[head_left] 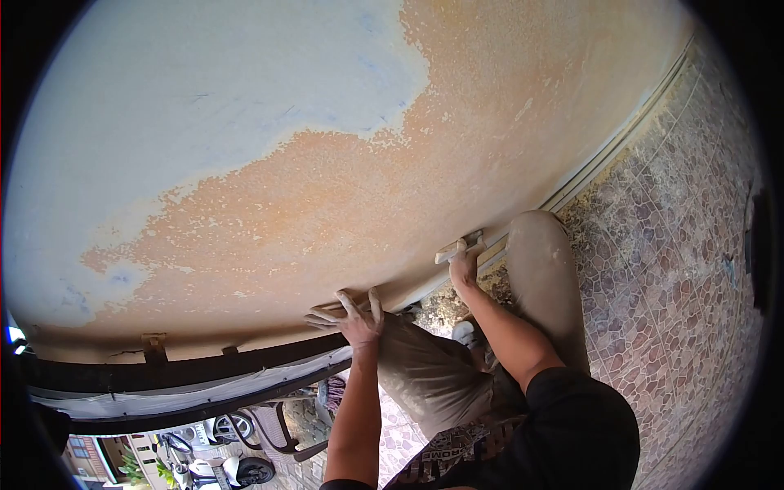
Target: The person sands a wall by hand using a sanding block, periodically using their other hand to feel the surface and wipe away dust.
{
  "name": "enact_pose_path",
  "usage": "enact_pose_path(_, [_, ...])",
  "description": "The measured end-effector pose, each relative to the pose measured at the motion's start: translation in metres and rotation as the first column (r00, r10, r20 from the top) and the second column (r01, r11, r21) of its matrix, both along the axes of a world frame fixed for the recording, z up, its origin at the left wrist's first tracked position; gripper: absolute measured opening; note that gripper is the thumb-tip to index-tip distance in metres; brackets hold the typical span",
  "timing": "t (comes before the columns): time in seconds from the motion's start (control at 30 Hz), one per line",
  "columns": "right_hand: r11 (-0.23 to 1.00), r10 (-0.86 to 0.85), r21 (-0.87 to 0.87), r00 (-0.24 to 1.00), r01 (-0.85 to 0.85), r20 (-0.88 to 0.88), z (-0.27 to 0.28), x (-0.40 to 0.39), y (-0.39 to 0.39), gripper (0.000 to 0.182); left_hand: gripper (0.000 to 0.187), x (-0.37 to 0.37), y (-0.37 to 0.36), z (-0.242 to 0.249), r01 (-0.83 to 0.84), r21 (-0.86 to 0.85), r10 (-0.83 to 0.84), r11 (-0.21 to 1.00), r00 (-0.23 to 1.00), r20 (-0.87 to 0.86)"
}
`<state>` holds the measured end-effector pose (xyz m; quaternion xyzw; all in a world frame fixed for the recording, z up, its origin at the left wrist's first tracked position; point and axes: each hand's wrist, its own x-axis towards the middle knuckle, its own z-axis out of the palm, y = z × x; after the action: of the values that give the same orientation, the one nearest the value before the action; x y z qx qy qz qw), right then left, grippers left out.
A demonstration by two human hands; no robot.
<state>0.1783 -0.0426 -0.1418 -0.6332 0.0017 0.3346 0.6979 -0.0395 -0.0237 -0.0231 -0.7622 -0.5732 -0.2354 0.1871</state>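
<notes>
A wall (327,188) fills the upper left, with smooth whitish paint above and a rough, peeled orange-beige area below. My left hand (357,318) rests on the wall near its dark frame edge, dusty fingers spread and nothing held. Low on the wall, near the floor, my right hand (464,260) grips a small pale flat block (447,255), its face against the wall. The block's exact kind cannot be made out. Both hands are coated with pale dust.
Stone-patterned floor tiles (645,302) with scattered dust and flakes lie at the right. My bent knees (543,253) are close to the wall. A dark frame (163,374) runs along the lower left, with a chair (278,429) and parked motorcycles (224,472) beyond.
</notes>
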Motion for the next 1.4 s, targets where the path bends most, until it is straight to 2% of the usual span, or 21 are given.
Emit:
enact_pose_path(0.1, [0.993, -0.058, 0.096, 0.988, 0.073, -0.146, 0.063, -0.01, 0.002, 0.065, 0.091, -0.003, 0.003, -0.004, 0.044, 0.055, -0.042, 0.997, 0.998, -0.041])
enact_pose_path(0.17, [0.983, -0.088, 0.163, 0.996, 0.082, 0.031, 0.088, -0.019, 0.001, 0.061, 0.096, -0.006, 0.003, -0.011, 0.052, 0.067, -0.049, 0.996, 0.998, -0.047])
enact_pose_path(0.23, [0.982, 0.128, 0.121, 0.981, -0.146, 0.144, 0.094, -0.01, -0.014, 0.062, 0.083, -0.01, 0.005, -0.02, -0.001, -0.162, 0.012, 0.987, 0.998, 0.067])
enact_pose_path(0.3, [0.994, 0.094, -0.081, 0.952, -0.073, 0.291, 0.029, -0.008, -0.007, 0.064, 0.083, -0.006, 0.002, -0.016, -0.003, -0.135, 0.013, 0.991, 0.998, 0.068])
enact_pose_path(0.33, [0.985, 0.0, -0.168, 0.975, 0.039, 0.223, 0.031, 0.0, 0.001, 0.064, 0.083, 0.001, 0.001, -0.011, -0.002, -0.108, 0.009, 0.994, 0.998, 0.069])
enact_pose_path(0.37, [1.0, 0.006, 0.014, 0.931, -0.002, -0.366, 0.031, 0.01, -0.001, 0.064, 0.083, 0.005, 0.0, -0.005, 0.0, -0.082, 0.005, 0.997, 0.998, 0.064])
enact_pose_path(0.53, [0.974, 0.039, 0.201, 0.948, -0.107, 0.316, 0.123, -0.013, -0.014, 0.067, 0.094, 0.002, -0.003, -0.008, 0.008, -0.027, -0.007, 1.0, 0.999, 0.043])
enact_pose_path(0.63, [0.972, 0.036, 0.184, 0.866, -0.147, 0.498, 0.085, -0.004, -0.017, 0.068, 0.094, 0.003, -0.002, -0.006, -0.018, -0.038, 0.019, 0.999, 0.999, 0.032])
enact_pose_path(0.67, [0.974, -0.115, 0.225, 0.892, 0.016, 0.436, 0.069, -0.003, -0.006, 0.067, 0.094, 0.002, 0.0, -0.004, -0.03, -0.034, 0.031, 0.999, 0.999, 0.027])
enact_pose_path(0.7, [0.997, -0.023, 0.077, 0.986, 0.011, 0.167, 0.032, 0.004, -0.003, 0.066, 0.094, -0.005, 0.004, -0.013, -0.034, -0.031, 0.035, 0.999, 0.999, 0.028])
enact_pose_path(0.77, [0.997, -0.065, -0.04, 0.984, 0.059, -0.168, -0.02, 0.015, 0.009, 0.06, 0.082, -0.022, 0.009, -0.042, 0.023, -0.13, -0.028, 0.991, 0.999, -0.035])
enact_pose_path(0.8, [0.997, -0.073, -0.04, 0.983, 0.068, -0.166, -0.007, 0.016, 0.006, 0.06, 0.082, -0.015, 0.005, -0.034, 0.032, -0.13, -0.036, 0.991, 0.999, -0.033])
enact_pose_path(0.9, [0.995, -0.08, 0.057, 0.995, 0.083, -0.052, 0.081, 0.003, -0.003, 0.06, 0.095, 0.001, 0.001, -0.001, 0.005, -0.002, -0.005, 1.0, 1.0, 0.025])
enact_pose_path(0.97, [0.972, 0.027, 0.218, 0.97, -0.081, 0.241, 0.122, -0.003, -0.013, 0.068, 0.095, 0.002, -0.001, -0.001, -0.022, -0.042, 0.023, 0.999, 1.0, 0.016])
enact_pose_path(1.0, [0.972, -0.012, 0.214, 0.897, -0.093, 0.442, 0.104, -0.001, -0.011, 0.07, 0.095, 0.005, -0.003, -0.002, -0.021, -0.043, 0.022, 0.999, 1.0, 0.023])
enact_pose_path(1.13, [0.996, 0.05, -0.09, 0.845, -0.003, 0.532, 0.018, 0.008, -0.003, 0.069, 0.095, 0.007, -0.003, 0.001, -0.055, -0.09, 0.057, 0.994, 0.998, 0.026])
enact_pose_path(1.2, [0.998, -0.024, 0.05, 0.995, 0.029, -0.092, 0.009, 0.005, 0.001, 0.068, 0.096, 0.003, -0.002, 0.0, -0.025, -0.063, 0.026, 0.998, 0.999, 0.024])
enact_pose_path(1.23, [0.998, -0.026, 0.049, 0.995, 0.03, -0.098, 0.028, 0.001, -0.001, 0.068, 0.096, 0.0, 0.0, -0.002, -0.024, -0.064, 0.025, 0.998, 1.0, 0.017])
enact_pose_path(1.3, [0.991, 0.014, 0.128, 0.965, -0.05, 0.262, 0.098, -0.005, -0.012, 0.069, 0.096, -0.003, 0.002, -0.008, 0.022, 0.062, -0.018, 0.998, 0.998, -0.065])
enact_pose_path(1.33, [0.991, 0.015, 0.122, 0.965, -0.049, 0.261, 0.101, -0.008, -0.014, 0.069, 0.096, -0.006, 0.002, -0.013, 0.023, 0.056, -0.019, 0.998, 0.998, -0.065])
enact_pose_path(1.4, [0.981, 0.021, 0.14, 0.785, -0.137, 0.62, 0.105, -0.007, -0.017, 0.068, 0.085, -0.009, 0.003, -0.021, 0.003, -0.052, 0.0, 0.999, 0.999, 0.054])
